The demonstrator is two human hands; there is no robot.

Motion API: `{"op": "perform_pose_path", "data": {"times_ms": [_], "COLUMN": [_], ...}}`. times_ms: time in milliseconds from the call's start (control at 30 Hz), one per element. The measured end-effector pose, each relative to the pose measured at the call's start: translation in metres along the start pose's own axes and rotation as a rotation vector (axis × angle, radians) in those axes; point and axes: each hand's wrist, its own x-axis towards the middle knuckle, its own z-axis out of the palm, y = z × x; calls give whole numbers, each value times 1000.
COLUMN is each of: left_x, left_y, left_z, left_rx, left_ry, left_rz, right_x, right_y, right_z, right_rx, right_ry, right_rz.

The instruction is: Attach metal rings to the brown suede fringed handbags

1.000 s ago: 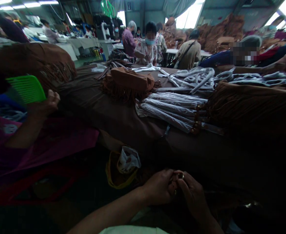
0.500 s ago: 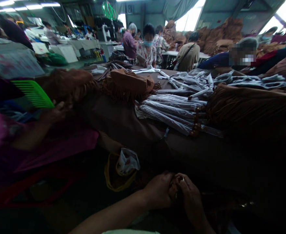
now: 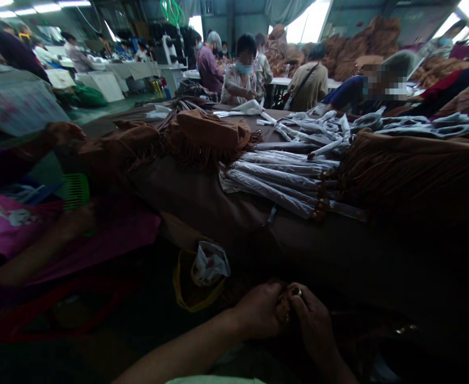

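Observation:
My left hand (image 3: 260,312) and my right hand (image 3: 314,320) meet low in front of me, below the table edge. Both are closed, fingers pinched together on a small dark brown piece (image 3: 286,304) with a bit of metal showing; I cannot make out what it is. A ring shows on my right hand. Just left of my hands hangs a yellow-rimmed bag (image 3: 190,288) with crumpled white plastic (image 3: 210,264) in it.
A brown-covered table (image 3: 202,197) holds plastic-wrapped straps (image 3: 274,178), a fringed brown bag (image 3: 212,133) and brown fringe (image 3: 414,170) at right. A co-worker on the left in pink holds a green comb (image 3: 75,191) against fringed brown suede (image 3: 114,149). Several people work at far tables.
My hands have stayed together, barely shifting. The co-worker's green comb has come down from high at the left to low beside the fringed suede.

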Motion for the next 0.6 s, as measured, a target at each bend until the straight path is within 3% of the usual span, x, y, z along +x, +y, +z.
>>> {"op": "perform_pose_path", "data": {"times_ms": [233,600], "left_x": [0,-3], "left_y": [3,4], "left_z": [-3,0], "left_rx": [-125,-49], "left_ry": [-6,-46], "left_rz": [2,-55], "right_x": [1,-3], "right_y": [-3,-3], "right_z": [-1,1], "right_rx": [202,-15], "right_ry": [-138,-78], "right_rz": [53,-28]}}
